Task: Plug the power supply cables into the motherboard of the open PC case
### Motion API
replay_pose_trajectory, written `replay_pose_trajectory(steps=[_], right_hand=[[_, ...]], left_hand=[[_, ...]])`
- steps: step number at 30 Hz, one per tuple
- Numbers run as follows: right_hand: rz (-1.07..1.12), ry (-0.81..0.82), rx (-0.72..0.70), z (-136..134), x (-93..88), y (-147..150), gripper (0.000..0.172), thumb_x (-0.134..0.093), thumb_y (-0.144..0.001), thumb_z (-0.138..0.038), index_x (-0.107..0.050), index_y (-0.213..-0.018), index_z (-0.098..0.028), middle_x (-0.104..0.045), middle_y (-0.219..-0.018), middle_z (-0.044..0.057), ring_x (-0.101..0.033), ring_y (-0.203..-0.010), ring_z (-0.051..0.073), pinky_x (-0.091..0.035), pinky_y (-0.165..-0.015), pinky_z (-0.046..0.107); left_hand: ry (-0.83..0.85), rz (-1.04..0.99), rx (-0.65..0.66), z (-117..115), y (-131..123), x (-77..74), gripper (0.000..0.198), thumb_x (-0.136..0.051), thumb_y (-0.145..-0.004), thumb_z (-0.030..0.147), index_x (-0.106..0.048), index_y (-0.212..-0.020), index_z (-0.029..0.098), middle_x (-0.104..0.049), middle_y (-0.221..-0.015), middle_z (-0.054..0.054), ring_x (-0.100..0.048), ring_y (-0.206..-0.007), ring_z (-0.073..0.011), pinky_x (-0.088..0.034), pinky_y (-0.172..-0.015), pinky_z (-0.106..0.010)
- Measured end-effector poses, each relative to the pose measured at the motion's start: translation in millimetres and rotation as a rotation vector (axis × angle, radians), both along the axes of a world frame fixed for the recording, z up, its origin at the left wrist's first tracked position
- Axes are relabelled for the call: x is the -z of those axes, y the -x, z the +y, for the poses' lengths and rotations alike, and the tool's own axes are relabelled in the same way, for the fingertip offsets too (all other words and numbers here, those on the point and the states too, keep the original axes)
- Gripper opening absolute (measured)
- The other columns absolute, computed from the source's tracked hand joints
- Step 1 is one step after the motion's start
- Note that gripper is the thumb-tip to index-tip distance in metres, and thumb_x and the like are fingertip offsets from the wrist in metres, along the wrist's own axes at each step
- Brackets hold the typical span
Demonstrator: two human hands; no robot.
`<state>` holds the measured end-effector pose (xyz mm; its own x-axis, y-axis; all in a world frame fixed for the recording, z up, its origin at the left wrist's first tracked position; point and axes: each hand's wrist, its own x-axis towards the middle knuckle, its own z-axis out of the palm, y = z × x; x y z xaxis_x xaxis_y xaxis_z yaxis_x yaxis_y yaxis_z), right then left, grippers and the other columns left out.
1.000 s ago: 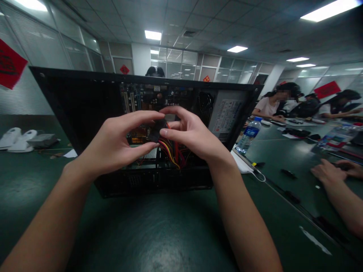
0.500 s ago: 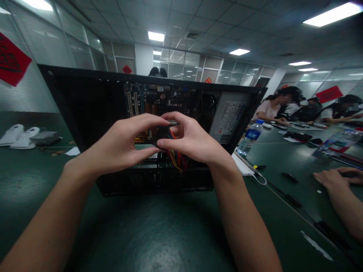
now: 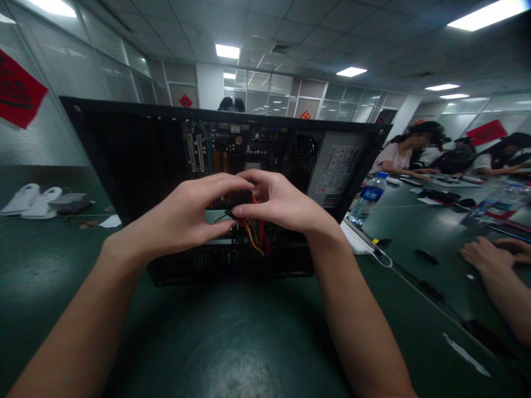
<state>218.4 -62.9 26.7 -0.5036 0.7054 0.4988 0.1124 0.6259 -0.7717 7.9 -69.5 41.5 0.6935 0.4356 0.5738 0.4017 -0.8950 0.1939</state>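
Note:
An open black computer case (image 3: 112, 110) stands on the green table in front of me, its inside facing me. Within it show a motherboard (image 3: 257, 145), a round fan (image 3: 305, 155) and a silver power supply (image 3: 338, 166) at the right. A bundle of coloured cables (image 3: 259, 237) hangs in the middle. My right hand (image 3: 277, 202) pinches this bundle between thumb and fingers. My left hand (image 3: 194, 213) curves round from the other side, thumb and fingers closing toward the cables, fingertips close to my right hand's. The cables' upper ends are hidden behind the fingers.
To the right of the case stands a water bottle (image 3: 368, 200), beside a white device (image 3: 357, 240) with a cable. Another person's hands (image 3: 487, 257) rest on the table at the far right. White slippers (image 3: 39, 202) and a grey box (image 3: 70, 203) lie at the left.
Both hands have shifted slightly down and stay at the cables. My left thumb and fingers are a little farther apart. The view has moved slightly.

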Motion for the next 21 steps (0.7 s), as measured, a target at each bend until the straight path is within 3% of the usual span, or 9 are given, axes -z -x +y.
replay_pose_trajectory(steps=[6,11,15,18,21], right_hand=[[-0.034,-0.109,0.003,3,1.3,3,0.034,-0.069,-0.086,-0.039,-0.063,-0.111,-0.016,-0.067,-0.099,0.004,-0.063,-0.092,0.018,-0.054,-0.076,0.028],[-0.121,-0.494,0.277,12,10.4,5,0.033,-0.042,-0.102,-0.029,-0.059,-0.129,-0.020,-0.064,-0.121,0.009,-0.058,-0.115,0.021,-0.049,-0.100,0.040],[-0.301,-0.787,0.467,19,24.1,5,0.039,-0.048,-0.099,-0.023,-0.056,-0.136,-0.031,-0.055,-0.137,0.007,-0.047,-0.132,0.026,-0.045,-0.108,0.050],[-0.417,-0.894,0.463,20,31.7,7,0.036,-0.057,-0.096,-0.025,-0.062,-0.129,-0.038,-0.057,-0.137,0.004,-0.045,-0.134,0.028,-0.045,-0.108,0.050],[-0.439,-0.955,0.373,21,36.0,8,0.030,-0.056,-0.097,-0.024,-0.067,-0.122,-0.038,-0.062,-0.128,0.005,-0.052,-0.126,0.026,-0.046,-0.105,0.049]], left_hand=[[0.001,-0.031,-0.002,3,5,0.9,0.048,-0.071,-0.077,0.028,-0.064,-0.125,0.029,-0.070,-0.124,-0.004,-0.067,-0.112,-0.0258,-0.057,-0.097,-0.037],[-0.024,-0.076,-0.062,8,16,-1.3,0.053,-0.072,-0.076,0.026,-0.061,-0.128,0.028,-0.071,-0.118,-0.004,-0.069,-0.105,-0.0239,-0.058,-0.092,-0.033],[-0.033,-0.108,-0.098,11,22,-4.0,0.054,-0.073,-0.075,0.029,-0.060,-0.127,0.027,-0.071,-0.117,-0.004,-0.068,-0.105,-0.0237,-0.058,-0.090,-0.031],[-0.012,-0.094,-0.073,11,22,-3.4,0.053,-0.072,-0.076,0.028,-0.059,-0.127,0.026,-0.070,-0.119,-0.005,-0.069,-0.102,-0.0223,-0.058,-0.085,-0.028],[0.019,-0.033,-0.036,10,18,-1.1,0.051,-0.068,-0.079,0.025,-0.059,-0.129,0.024,-0.070,-0.118,-0.005,-0.070,-0.098,-0.0208,-0.058,-0.084,-0.028]])
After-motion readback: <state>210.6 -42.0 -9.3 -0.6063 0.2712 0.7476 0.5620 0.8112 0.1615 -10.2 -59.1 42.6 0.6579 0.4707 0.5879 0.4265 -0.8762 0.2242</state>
